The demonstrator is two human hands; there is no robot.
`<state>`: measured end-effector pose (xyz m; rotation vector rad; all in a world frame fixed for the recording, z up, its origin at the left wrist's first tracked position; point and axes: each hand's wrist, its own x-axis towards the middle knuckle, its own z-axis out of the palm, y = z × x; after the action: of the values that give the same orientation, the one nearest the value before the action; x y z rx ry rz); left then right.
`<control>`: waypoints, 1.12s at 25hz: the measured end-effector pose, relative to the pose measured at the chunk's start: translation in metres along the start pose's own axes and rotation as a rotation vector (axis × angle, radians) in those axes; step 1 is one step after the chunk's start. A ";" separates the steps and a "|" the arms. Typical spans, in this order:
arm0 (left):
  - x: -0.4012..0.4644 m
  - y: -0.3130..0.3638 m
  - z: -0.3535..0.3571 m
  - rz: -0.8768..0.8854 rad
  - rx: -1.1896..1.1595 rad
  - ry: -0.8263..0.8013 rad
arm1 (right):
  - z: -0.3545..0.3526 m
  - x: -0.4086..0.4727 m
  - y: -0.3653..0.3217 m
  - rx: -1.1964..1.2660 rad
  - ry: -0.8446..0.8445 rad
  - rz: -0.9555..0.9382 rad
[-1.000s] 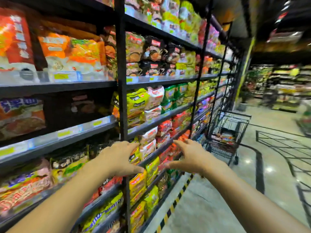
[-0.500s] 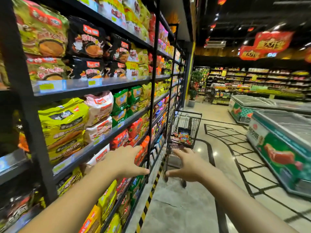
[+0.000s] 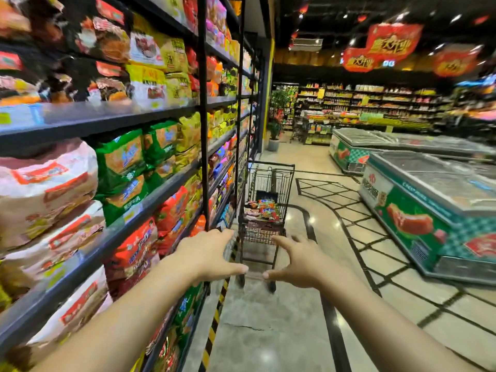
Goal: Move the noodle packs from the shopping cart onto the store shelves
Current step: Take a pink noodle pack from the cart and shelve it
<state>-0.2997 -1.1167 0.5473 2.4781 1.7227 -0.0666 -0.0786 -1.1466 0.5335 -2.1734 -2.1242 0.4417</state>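
Several tiers of store shelves [image 3: 150,116] fill the view from seven o'clock round to eleven o'clock, black metal uprights and ledges packed with bagged noodles in white, green, yellow and red wrappers. Between two and four o'clock stand the chest freezers [image 3: 429,200], green-sided with glass lids, with more stocked racks behind them at one o'clock. Red hanging signs [image 3: 391,47] show near the ceiling at one o'clock. A potted plant [image 3: 276,122] sits at the aisle's far end. Near centre, just beside the shelf ends, stands the shopping cart [image 3: 268,183], a black wire basket on wheels, well apart from both hands. Inside its basket lie the noodle packs [image 3: 261,208], a small colourful heap on the bottom. At six o'clock both bare forearms reach forward. The left hand [image 3: 206,255] has its fingers spread and loosely extended, holding nothing. The right hand [image 3: 303,260] mirrors it, fingers splayed, thumb pointing inward, also empty.
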 end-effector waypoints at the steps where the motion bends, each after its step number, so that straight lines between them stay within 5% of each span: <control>1: 0.026 0.002 0.004 0.007 -0.001 -0.006 | -0.001 0.021 0.010 0.005 -0.003 0.010; 15: 0.392 0.025 0.002 -0.039 -0.063 -0.076 | -0.072 0.361 0.156 0.007 -0.022 0.022; 28: 0.742 -0.079 0.010 0.034 -0.132 -0.135 | -0.088 0.696 0.178 0.014 -0.115 0.168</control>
<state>-0.1133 -0.4008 0.4533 2.3499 1.5778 -0.1096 0.1178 -0.4533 0.4664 -2.3828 -1.9923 0.6063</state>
